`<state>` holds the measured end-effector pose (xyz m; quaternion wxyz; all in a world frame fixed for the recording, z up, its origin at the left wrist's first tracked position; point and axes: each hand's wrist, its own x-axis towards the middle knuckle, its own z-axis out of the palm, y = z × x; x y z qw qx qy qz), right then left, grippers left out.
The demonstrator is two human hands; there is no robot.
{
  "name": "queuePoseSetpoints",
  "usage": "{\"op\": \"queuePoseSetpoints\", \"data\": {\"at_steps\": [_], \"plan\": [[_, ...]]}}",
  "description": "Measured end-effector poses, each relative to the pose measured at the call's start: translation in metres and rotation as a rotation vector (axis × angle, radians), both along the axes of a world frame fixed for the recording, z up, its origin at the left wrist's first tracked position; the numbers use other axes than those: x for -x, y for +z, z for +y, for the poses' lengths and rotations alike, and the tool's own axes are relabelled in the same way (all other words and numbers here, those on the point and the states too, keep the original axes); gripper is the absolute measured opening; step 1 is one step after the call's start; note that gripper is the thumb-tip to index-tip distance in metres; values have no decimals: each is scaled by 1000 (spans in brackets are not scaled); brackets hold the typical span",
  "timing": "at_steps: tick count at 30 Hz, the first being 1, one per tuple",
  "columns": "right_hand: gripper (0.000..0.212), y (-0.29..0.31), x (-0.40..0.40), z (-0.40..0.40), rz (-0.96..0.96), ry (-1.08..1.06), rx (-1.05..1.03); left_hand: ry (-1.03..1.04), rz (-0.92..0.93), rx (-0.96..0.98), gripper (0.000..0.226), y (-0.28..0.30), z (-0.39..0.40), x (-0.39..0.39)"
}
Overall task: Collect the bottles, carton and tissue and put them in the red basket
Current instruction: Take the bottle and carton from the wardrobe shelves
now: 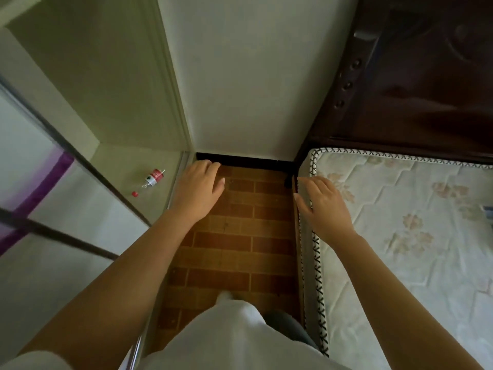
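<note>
A clear plastic bottle (150, 181) with a red label and red cap lies on its side on the pale floor inside the open wardrobe (112, 102), to the left of and apart from the left hand (198, 189). That hand hangs over the wardrobe's edge and the brick-patterned floor (240, 236) with fingers loosely bent, holding nothing. The right hand (324, 206), fingers relaxed and empty, hovers over the edge of the floral mattress (413, 236), well apart from the bottle.

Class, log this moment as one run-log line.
left hand: open, empty | right hand: open, empty | bottle: lying in wardrobe | basket: unseen
</note>
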<state>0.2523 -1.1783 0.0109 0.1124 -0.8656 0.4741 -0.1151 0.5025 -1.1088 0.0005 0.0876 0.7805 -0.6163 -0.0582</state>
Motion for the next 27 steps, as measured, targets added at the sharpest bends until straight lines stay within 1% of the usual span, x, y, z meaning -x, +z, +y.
{"op": "queuePoseSetpoints", "data": {"at_steps": [4,10,13,18,23,27], "plan": [[41,-1,-31,-51,12,40,-12,38,11,-17,45,1,-37,-27],[42,-2,-89,-123,27,218,25,180,21,-10,42,3,-64,-64],[41,-1,-126,-156,58,361,20,320,33,9,39,3,-73,-81],[43,3,-179,-202,46,602,14,560,57,26,38,10,-81,-94],[57,2,-222,-235,30,826,46,745,50,35,39,16,-87,-93],[52,-3,-247,-252,31,951,34,868,50,-1,44,13,-87,-89]]}}
